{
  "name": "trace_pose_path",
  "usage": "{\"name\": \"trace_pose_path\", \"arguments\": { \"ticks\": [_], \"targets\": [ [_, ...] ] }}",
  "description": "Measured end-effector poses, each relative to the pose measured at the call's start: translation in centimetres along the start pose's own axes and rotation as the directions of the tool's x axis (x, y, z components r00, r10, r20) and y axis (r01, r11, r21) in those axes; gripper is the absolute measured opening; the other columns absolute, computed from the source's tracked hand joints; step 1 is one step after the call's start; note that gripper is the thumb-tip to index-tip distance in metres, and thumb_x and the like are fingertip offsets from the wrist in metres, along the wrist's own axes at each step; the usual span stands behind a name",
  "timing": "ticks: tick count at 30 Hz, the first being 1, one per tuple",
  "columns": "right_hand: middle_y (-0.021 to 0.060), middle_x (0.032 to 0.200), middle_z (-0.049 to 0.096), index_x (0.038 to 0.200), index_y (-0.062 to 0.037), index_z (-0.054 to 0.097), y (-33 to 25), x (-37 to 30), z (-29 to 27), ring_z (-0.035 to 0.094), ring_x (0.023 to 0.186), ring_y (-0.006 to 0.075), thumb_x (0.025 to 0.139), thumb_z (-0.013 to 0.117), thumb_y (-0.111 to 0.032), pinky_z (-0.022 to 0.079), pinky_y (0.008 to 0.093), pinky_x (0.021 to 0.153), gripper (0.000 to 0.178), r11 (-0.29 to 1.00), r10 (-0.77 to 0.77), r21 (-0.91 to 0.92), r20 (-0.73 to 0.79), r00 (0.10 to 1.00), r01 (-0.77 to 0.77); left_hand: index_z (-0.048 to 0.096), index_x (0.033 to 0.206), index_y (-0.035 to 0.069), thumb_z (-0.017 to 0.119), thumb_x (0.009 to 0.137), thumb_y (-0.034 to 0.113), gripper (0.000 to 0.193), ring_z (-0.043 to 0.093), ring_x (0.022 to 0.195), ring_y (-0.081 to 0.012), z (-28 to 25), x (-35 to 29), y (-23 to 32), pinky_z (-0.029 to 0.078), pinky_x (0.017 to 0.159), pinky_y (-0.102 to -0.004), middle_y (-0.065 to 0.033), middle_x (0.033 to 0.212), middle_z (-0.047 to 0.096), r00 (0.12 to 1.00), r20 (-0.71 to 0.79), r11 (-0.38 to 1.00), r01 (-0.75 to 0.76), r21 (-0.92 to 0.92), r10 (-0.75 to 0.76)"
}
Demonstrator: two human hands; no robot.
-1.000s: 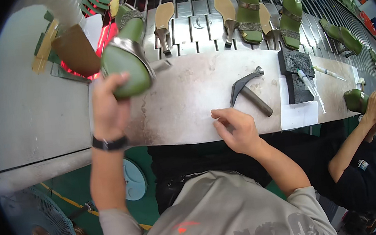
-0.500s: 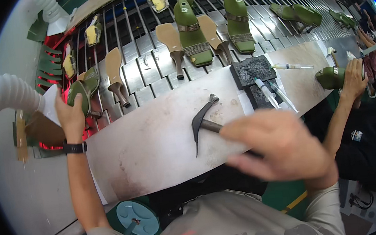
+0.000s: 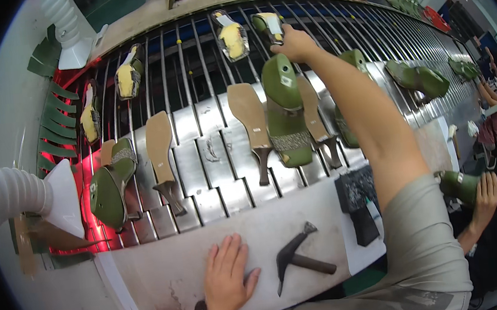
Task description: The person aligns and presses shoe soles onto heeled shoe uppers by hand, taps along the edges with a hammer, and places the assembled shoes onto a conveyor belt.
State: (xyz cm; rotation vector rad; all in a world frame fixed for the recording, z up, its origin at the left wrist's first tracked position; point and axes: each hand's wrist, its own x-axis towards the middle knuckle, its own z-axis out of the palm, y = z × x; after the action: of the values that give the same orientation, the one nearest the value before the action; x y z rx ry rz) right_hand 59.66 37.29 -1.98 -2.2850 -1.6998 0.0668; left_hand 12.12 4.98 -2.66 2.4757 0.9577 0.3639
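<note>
My right hand (image 3: 296,43) reaches far out over the slatted metal conveyor (image 3: 201,159). Its fingers curl over the far end of a green shoe on a last (image 3: 285,112), which lies lengthwise on the slats. Just beyond the hand sits a shoe with a yellow insole (image 3: 267,24). My left hand (image 3: 227,273) lies flat and open on the grey workbench (image 3: 152,278), holding nothing. A hammer (image 3: 297,258) lies on the bench just right of it. Another green shoe (image 3: 108,192) rests on the conveyor at the left.
Tan insoles with heels (image 3: 162,154) (image 3: 251,125) lie between the green shoes. A black pad (image 3: 357,192) sits right of the hammer. A white ribbed hose (image 3: 12,189) ends at the left. At the right a co-worker's hand (image 3: 485,192) holds a green shoe (image 3: 459,184).
My left hand let go of the green shoe at the left and came down flat on the bench. My right hand moved from above the hammer out over the conveyor.
</note>
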Motion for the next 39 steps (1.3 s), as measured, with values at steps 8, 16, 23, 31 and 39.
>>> {"name": "trace_pose_path", "arguments": {
  "ticks": [8,16,23,31,39],
  "targets": [
    [0.0311,0.127,0.065,0.133,-0.0019,0.057,0.3,0.4,2.5,0.065,0.117,0.0476,0.086,0.075,-0.036,0.053,0.0515,0.101,0.061,0.955,0.231,0.231,-0.201,0.952,-0.183,0.061,0.136,0.0,0.082,0.083,0.023,0.062,0.053,0.14,-0.0402,-0.2,-0.2,-0.6,0.037,0.117,-0.0575,-0.0218,0.15,0.056,0.999,-0.042,0.999,-0.021,-0.047,0.019],
    [0.0269,0.133,0.067,0.148,0.0028,0.054,-5.4,-18.5,-13.4,0.067,0.121,0.0328,0.091,0.074,-0.035,0.051,0.0391,0.104,0.072,0.9,0.191,0.436,-0.384,0.903,-0.005,0.052,0.144,-0.006,0.075,0.091,0.009,0.059,0.056,0.139,-0.0326,-1.6,0.5,-0.7,0.041,0.119,-0.0464,-0.0216,0.145,0.06,0.953,-0.145,0.565,0.033,-0.824,-0.267],
    [0.0201,0.131,0.069,0.14,-0.0009,0.064,-13.8,-35.4,-17.0,0.065,0.122,0.0338,0.103,0.064,-0.035,0.049,0.0401,0.105,0.051,0.714,-0.511,0.575,0.04,0.859,0.399,0.048,0.147,0.003,0.061,0.104,0.052,0.067,0.061,0.126,-0.027,-6.0,4.1,-0.7,0.046,0.112,-0.0452,-0.0129,0.138,0.062,0.889,-0.3,-0.102,-0.353,-0.93,-0.347],
    [0.0199,0.112,0.077,0.108,-0.0022,0.077,-3.5,-25.7,-7.0,0.073,0.109,0.0364,0.086,0.069,-0.022,0.059,0.0469,0.093,0.031,0.872,0.073,-0.458,0.468,0.881,0.171,0.056,0.136,0.003,0.065,0.102,0.045,0.055,0.07,0.101,-0.0241,-2.3,-8.7,-5.9,0.058,0.091,-0.0397,-0.0108,0.116,0.07,0.746,-0.12,0.015,-0.145,-0.989,-0.656],
    [0.0146,0.083,0.074,0.105,0.0032,0.074,-1.0,-25.6,-13.4,0.076,0.077,0.0202,0.099,0.06,-0.023,0.059,0.0332,0.066,0.03,0.756,0.279,0.579,0.137,0.951,-0.305,0.056,0.136,0.001,0.057,0.101,0.06,0.069,0.071,0.099,-0.0278,-2.2,-12.6,-6.9,0.058,0.088,-0.0408,-0.0168,0.112,0.071,0.743,-0.106,0.024,-0.119,-0.993,-0.661]
  ]
}}
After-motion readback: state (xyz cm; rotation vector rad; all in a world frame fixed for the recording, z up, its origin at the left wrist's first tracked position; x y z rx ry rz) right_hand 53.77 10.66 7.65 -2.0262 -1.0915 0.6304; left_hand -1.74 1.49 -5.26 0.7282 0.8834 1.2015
